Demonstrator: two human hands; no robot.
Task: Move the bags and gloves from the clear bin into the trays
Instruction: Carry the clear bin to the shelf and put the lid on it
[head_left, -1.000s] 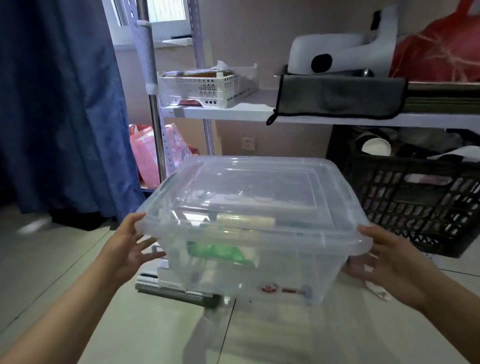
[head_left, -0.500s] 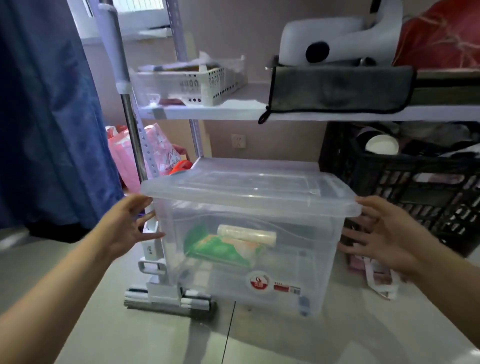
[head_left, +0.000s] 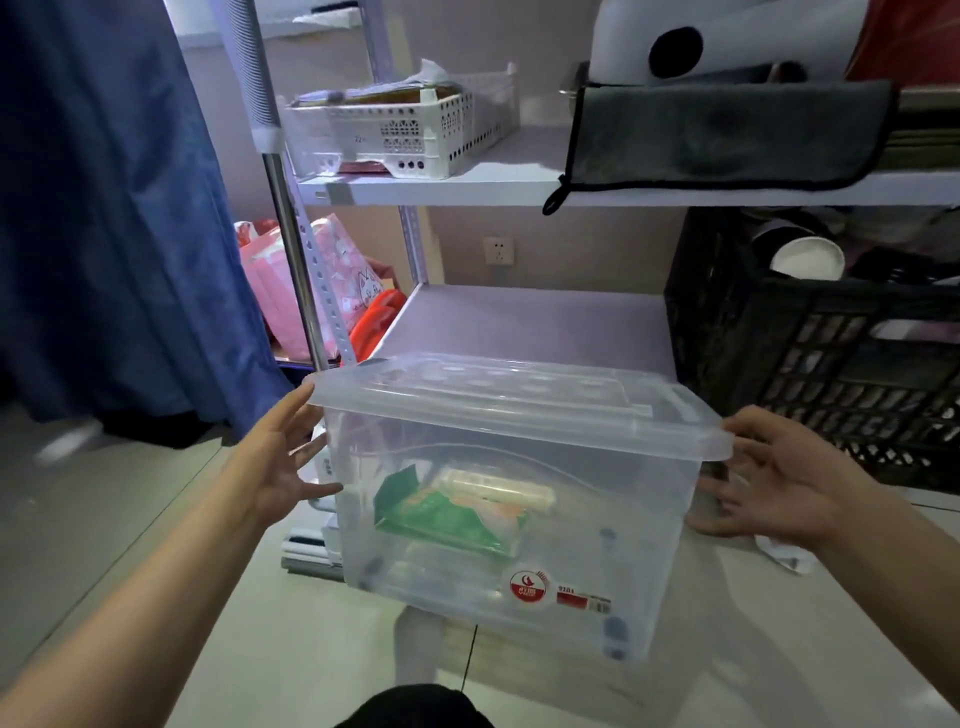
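I hold a clear bin (head_left: 514, 509) between my two hands, in front of a metal shelf unit (head_left: 467, 184). My left hand (head_left: 283, 467) presses flat against the bin's left wall just under the lid's rim, fingers straight and spread. My right hand (head_left: 769, 483) does the same on the right side, fingers relaxed and open, touching the wall below the rim — neither hand curls around anything. The bin's translucent lid (head_left: 514, 402) is shut on top. Through the near wall I can see a green packet (head_left: 441, 517) lying inside, with a pale roll (head_left: 498, 491) just behind it; whether these are the bags or the gloves I cannot tell. A round red sticker (head_left: 529, 587) sits low on the bin's near wall.

On the upper shelf, far left, stands a white perforated tray (head_left: 415, 135) with papers in it. A grey cloth (head_left: 727, 140) hangs over the shelf edge to the right. A black crate (head_left: 831, 374) sits to the right of the bin, and a blue curtain (head_left: 114, 208) hangs at far left.
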